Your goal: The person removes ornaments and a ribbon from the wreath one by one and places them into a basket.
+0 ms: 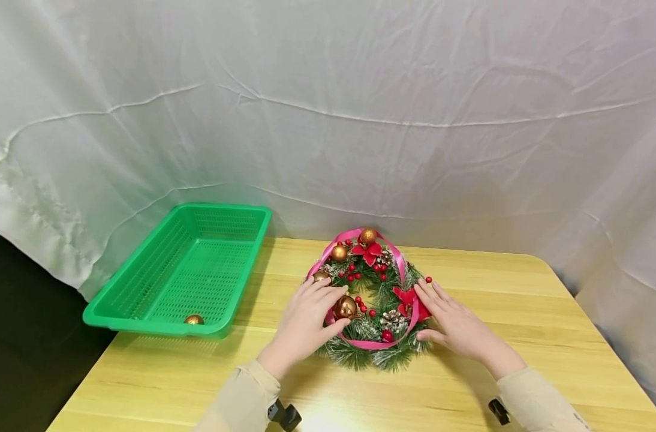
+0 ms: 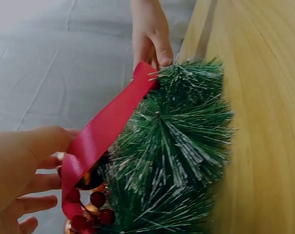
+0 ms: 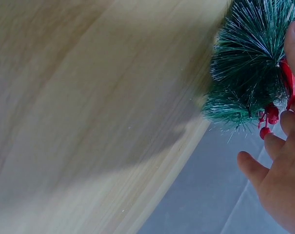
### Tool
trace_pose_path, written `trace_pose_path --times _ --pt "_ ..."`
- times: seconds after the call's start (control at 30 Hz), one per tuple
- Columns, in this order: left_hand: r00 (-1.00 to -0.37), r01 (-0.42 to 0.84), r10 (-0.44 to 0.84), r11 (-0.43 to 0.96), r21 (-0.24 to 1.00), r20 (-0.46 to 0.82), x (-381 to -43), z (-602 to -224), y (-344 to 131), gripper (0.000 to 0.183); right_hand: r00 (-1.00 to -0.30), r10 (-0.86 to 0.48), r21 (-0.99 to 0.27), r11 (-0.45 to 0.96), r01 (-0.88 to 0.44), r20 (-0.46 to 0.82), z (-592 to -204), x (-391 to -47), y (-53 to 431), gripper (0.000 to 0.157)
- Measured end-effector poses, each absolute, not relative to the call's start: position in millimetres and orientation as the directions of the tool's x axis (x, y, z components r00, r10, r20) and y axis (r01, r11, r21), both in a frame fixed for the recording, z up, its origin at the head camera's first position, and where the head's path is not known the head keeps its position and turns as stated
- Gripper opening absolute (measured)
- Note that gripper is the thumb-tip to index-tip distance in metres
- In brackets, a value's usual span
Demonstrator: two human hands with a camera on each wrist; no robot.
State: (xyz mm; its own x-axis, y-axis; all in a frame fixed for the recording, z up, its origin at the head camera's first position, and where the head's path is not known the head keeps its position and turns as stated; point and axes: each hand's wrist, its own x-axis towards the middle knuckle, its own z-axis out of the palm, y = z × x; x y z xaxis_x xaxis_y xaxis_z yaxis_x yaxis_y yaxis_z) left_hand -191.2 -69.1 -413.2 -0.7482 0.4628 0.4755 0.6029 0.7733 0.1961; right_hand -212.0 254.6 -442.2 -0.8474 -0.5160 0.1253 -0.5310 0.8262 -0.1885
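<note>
The wreath (image 1: 355, 358) looks nearly decorated, one ball (image 1: 194, 320) remains; your left hand (image 1: 305, 320) touches nine o'clock, right hand (image 1: 459, 326) three, fingers (image 1: 333, 294) spread.

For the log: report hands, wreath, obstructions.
Left hand, right hand flanking wreath. Wreath on table, ribbon looped over it. Basket off left, seemingly not in the way.

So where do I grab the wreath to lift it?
Probably hold the wreath by its green outer edge, coming from left and right together: it's a ring lying on the table, and the pink ribbon and gold balls sit on top, easy to bump.
</note>
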Motion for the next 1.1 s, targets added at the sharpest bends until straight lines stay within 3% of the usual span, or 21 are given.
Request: trace_pose_path --times 0.63,1.1 --pt "-0.732 0.6 0.46 0.785 0.155 0.503 -194 -422 -61 0.057 -0.855 -0.509 -0.196 0.833 -0.518 0.095 -439 -212 253 0.09" --pt "-0.732 0.596 0.43 0.78 0.191 0.529 -193 -395 -68 0.056 -0.851 -0.51 -0.196 0.828 -0.526 0.128 -442 -212 255 0.09"
